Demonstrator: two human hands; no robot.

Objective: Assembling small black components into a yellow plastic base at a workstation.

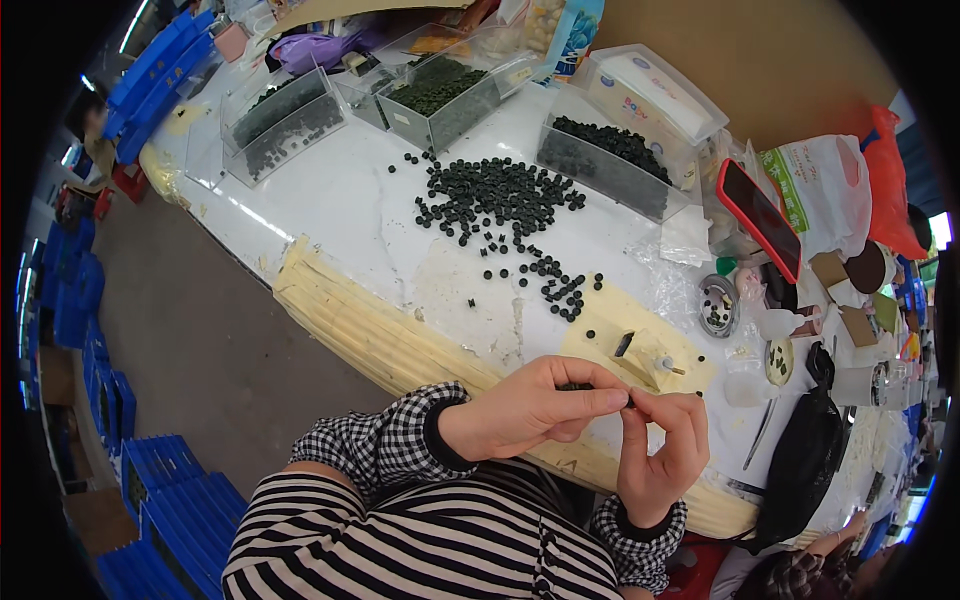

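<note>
Both hands meet at the table's (350, 210) near edge. The left hand (530, 408) has thumb and forefinger pinched on a small dark part (628, 402), and the right hand (665, 450) pinches the same part from 4 o'clock. A pile of black beads (495, 195) lies at 11 o'clock; a red phone (760, 217) at 1 o'clock.
</note>
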